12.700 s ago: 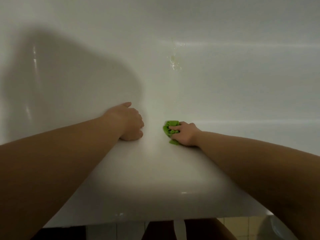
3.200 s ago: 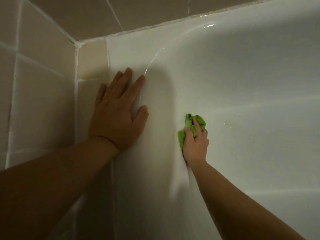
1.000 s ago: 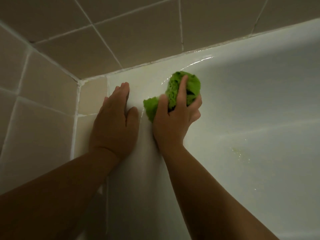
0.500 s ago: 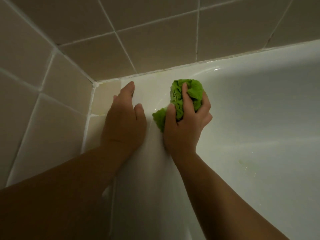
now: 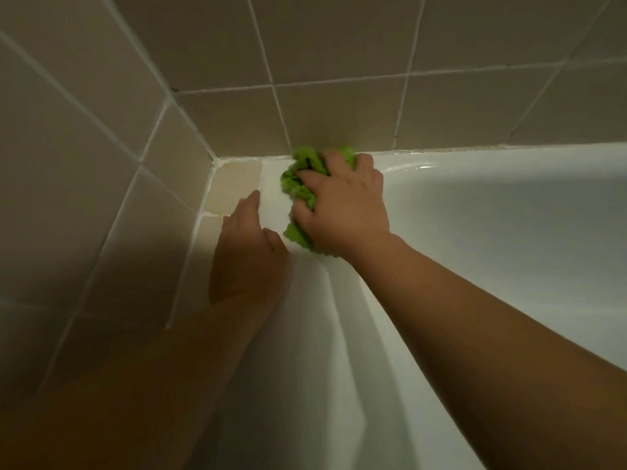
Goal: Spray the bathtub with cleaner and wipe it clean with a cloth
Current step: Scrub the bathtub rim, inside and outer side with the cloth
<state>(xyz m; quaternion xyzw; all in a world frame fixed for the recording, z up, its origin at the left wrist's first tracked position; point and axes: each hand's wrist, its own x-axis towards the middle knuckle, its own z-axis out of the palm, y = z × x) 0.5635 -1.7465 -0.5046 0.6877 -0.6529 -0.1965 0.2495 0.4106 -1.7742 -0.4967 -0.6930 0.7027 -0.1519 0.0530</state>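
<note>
Since half a second earlier, the green cloth (image 5: pixel 298 184) has been carried up the corner of the white bathtub (image 5: pixel 492 232) to the caulked seam where the rim meets the wall, and the view has been lifted so that more tiled wall (image 5: pixel 101 164) is seen. Taken from left to right with the tub corner as reference: beige tiles with pale grout are noted left of and above the corner, the lower left portion lying in shadow. Just left of the corner, the left hand (image 5: pixel 247 256) is laid flat against the tub's end surface beside the tiles, its fingers straight and kept close together, the thumb set slightly apart; nothing is held in it. At the corner itself, the cloth is found bunched and pressed against the rim and seam, touching the lowest tile row. It is gripped by the right hand (image 5: pixel 342 208), whose fingers (image 5: pixel 305 178) are curled over and into the bunched fabric, the hand lying just right of the left hand without contact. Right of the corner, the tub's long inner wall is seen glossy, with a highlight along the rim.
</note>
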